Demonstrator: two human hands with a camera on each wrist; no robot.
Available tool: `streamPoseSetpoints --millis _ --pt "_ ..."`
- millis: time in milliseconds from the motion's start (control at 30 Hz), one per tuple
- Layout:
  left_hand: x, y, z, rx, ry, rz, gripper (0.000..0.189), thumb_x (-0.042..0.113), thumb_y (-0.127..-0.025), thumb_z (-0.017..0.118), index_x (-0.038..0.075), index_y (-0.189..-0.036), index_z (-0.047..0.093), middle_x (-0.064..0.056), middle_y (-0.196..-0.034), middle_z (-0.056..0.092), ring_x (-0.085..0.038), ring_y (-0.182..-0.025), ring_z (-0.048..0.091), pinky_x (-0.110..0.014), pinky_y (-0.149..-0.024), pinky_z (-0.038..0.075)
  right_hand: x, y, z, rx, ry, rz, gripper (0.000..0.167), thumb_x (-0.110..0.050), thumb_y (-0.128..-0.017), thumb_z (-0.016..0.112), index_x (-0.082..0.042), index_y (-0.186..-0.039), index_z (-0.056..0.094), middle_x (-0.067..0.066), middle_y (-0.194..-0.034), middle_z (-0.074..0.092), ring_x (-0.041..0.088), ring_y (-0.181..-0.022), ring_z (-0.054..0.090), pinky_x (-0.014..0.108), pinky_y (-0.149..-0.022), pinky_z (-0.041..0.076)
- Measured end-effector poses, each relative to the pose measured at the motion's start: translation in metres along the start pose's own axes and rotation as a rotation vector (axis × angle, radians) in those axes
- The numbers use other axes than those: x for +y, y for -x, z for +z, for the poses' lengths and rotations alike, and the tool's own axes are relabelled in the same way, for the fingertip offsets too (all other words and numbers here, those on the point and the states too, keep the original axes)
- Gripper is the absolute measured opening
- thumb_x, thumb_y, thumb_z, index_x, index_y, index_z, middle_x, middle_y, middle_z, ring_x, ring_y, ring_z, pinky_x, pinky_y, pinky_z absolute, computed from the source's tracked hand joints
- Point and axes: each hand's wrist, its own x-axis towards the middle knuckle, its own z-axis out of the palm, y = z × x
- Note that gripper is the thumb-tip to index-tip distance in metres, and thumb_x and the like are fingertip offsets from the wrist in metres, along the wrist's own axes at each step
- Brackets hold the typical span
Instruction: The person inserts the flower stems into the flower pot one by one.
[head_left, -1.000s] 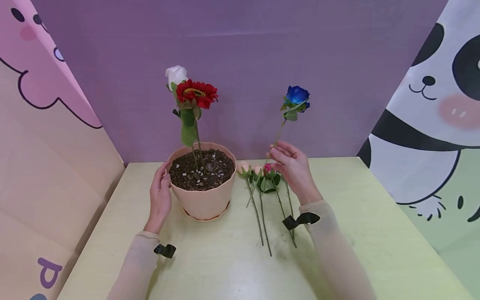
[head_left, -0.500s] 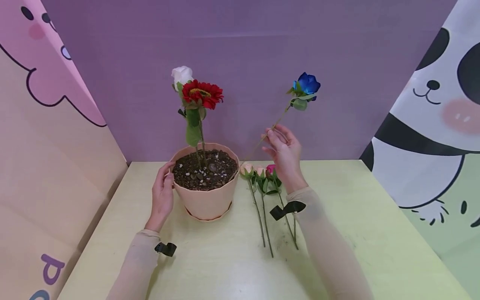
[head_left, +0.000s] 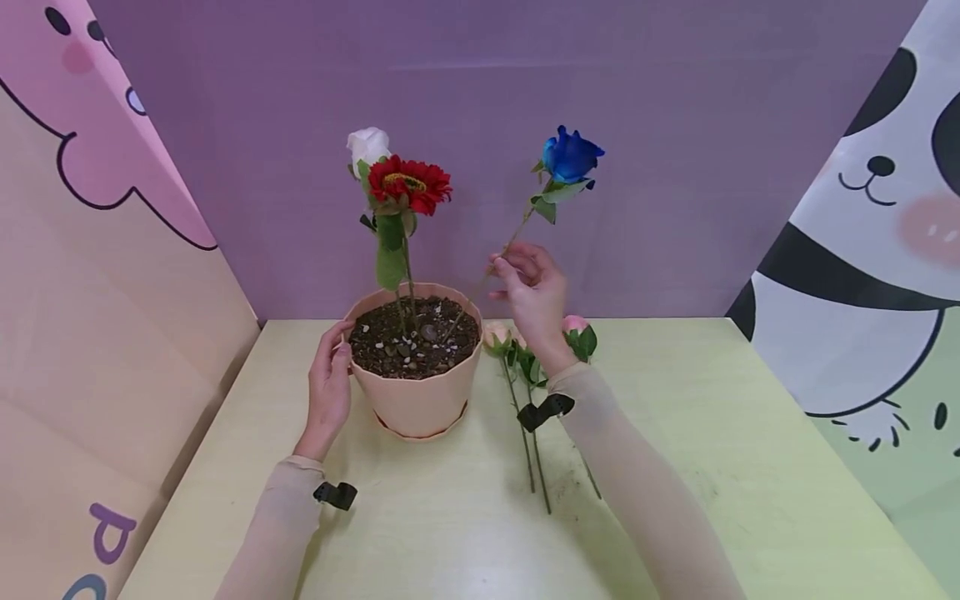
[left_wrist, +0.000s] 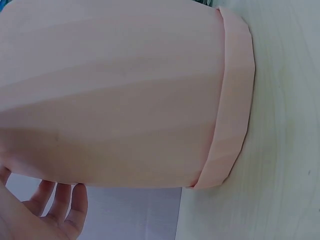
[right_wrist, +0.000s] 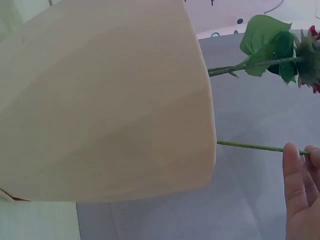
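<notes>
In the head view, my right hand [head_left: 534, 287] pinches the stem of a blue rose [head_left: 572, 157] between thumb and fingertips. The bloom leans up to the right; its stem [right_wrist: 250, 146] slants down past the rim of the pink flowerpot [head_left: 416, 408], the lower end at the soil [head_left: 375, 354] on the right side. My left hand [head_left: 328, 396] rests against the pot's left side near the rim, fingertips [left_wrist: 79, 192] touching the wall. A white rose [head_left: 369, 147] and a red daisy-like flower [head_left: 411, 185] stand upright in the soil.
Right of the pot, several flowers lie on the pale table [head_left: 450, 525], among them a peach rose [head_left: 495, 335] and a pink one [head_left: 576, 323]. My right forearm partly covers them. A purple backdrop [head_left: 480, 100] stands behind, with printed panels at both sides.
My right hand has moved left and up with the blue rose, bringing its stem from above the lying flowers to the pot's soil. The left hand has stayed at the pot.
</notes>
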Motion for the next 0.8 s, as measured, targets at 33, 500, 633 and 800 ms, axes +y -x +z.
streamPoseSetpoints --millis 33,500,633,800 --pt "0.000 0.000 0.000 -0.001 -0.002 0.001 0.043 0.017 -0.115 0.036 0.010 -0.154 0.052 -0.013 -0.163 0.048 -0.032 -0.143 0.046 -0.027 -0.095 0.046 0.000 0.000 0.002 -0.015 0.016 -0.009 0.023 -0.001 -0.100 0.070 0.004 -0.122 0.064 0.018 -0.109 0.080 0.006 -0.086 0.078 0.028 -0.066 0.064" --pt "-0.001 0.001 0.003 0.001 -0.009 0.016 0.043 0.017 -0.114 0.035 0.007 -0.153 0.051 -0.015 -0.163 0.048 -0.034 -0.143 0.045 -0.045 -0.101 0.046 0.004 -0.007 0.032 -0.151 0.119 -0.021 0.029 -0.003 -0.099 0.071 0.003 -0.128 0.071 0.025 -0.112 0.079 0.007 -0.086 0.078 0.041 -0.069 0.066" --pt "0.000 0.000 0.004 0.006 -0.012 0.023 0.043 0.017 -0.114 0.035 0.007 -0.153 0.051 -0.015 -0.163 0.047 -0.035 -0.143 0.045 -0.046 -0.100 0.045 0.007 -0.006 0.039 -0.165 0.146 0.005 0.022 -0.006 -0.099 0.071 0.005 -0.118 0.076 0.023 -0.110 0.080 0.023 -0.092 0.080 0.043 -0.072 0.066" --pt "0.000 0.000 0.003 0.019 -0.019 0.025 0.042 0.015 -0.114 0.036 0.008 -0.152 0.052 -0.015 -0.160 0.050 -0.032 -0.136 0.048 -0.033 -0.095 0.046 0.011 -0.005 0.047 -0.174 0.150 0.035 0.019 -0.007 -0.101 0.070 0.004 -0.115 0.077 0.022 -0.109 0.080 0.042 -0.094 0.077 0.045 -0.074 0.066"
